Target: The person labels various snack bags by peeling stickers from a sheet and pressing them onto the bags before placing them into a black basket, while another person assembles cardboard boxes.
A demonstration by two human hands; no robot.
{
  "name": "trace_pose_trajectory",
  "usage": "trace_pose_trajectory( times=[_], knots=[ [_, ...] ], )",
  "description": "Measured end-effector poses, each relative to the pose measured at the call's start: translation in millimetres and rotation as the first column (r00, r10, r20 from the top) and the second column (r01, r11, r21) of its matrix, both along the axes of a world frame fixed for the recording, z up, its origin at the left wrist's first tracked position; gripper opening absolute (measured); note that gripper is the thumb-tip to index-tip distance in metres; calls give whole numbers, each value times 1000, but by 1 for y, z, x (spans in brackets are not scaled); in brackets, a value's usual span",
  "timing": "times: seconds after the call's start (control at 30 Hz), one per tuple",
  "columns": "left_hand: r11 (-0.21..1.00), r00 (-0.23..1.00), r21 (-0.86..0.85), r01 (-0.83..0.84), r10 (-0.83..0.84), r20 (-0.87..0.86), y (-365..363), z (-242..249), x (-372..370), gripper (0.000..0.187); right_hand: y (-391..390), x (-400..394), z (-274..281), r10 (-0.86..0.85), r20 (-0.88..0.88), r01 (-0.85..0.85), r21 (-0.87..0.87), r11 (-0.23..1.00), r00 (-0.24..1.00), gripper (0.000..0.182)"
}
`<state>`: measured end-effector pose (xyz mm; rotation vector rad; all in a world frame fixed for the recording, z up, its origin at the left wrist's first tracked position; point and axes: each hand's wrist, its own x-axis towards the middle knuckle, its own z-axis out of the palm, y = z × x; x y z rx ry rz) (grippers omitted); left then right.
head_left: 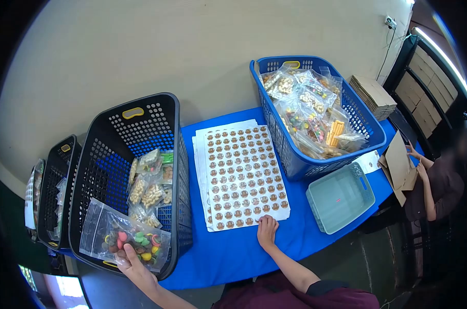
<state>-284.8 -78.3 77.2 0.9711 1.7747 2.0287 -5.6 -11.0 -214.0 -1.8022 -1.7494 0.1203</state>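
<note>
My left hand grips a clear zip bag of colourful sweets in pink, yellow, green and brown. It holds the bag tilted over the front rim of a dark perforated basket. Inside that basket lie several small bags of nuts and other snacks. On the blue-covered table, my right hand has its fingers curled and pressed together at the lower edge of a white sheet of round stickers. The fingertips touch the bottom row; whether a sticker is between them is too small to tell. More sheets lie underneath.
A blue basket heaped with snack bags stands at the back right. Near it are a green-grey tray and stacked flat cardboard. Another dark basket is at far left. At right, another person's hands hold a cardboard box.
</note>
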Motion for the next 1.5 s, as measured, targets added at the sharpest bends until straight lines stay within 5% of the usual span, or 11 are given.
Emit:
trace_pose_trajectory(
  times=[0.27,0.57,0.7,0.77,0.9,0.97,1.1,1.3,1.5],
  knots=[
    [999,999,22,34,-34,4,4,2,1,29,-4,3,-14,-20,-183,32,58,998,983,12],
    [996,996,-12,84,-84,-32,5,6,-1,25,-8,4,-12,-3,-158,13,63,998,987,9],
    [989,989,-21,147,-148,-10,9,20,6,22,-10,-1,-4,-90,-332,93,-6,996,939,8],
    [974,975,-44,222,-223,-19,8,17,-1,23,-12,-1,9,-135,-442,96,-108,989,887,7],
    [962,968,168,214,-232,94,14,30,13,21,-2,11,-6,-288,-608,165,-250,954,740,3],
    [935,919,208,287,-330,216,18,39,33,22,6,27,-20,-250,-824,-56,-322,945,508,4],
    [684,683,25,729,-730,36,30,53,72,31,12,26,66,-319,-922,-180,-359,916,220,5],
    [466,447,110,878,-880,157,55,8,128,39,10,34,161,95,-995,-380,99,920,-28,13],
    [627,559,75,776,-738,378,31,-32,140,36,-5,50,229,167,-986,-268,167,949,-24,15]
  ],
)
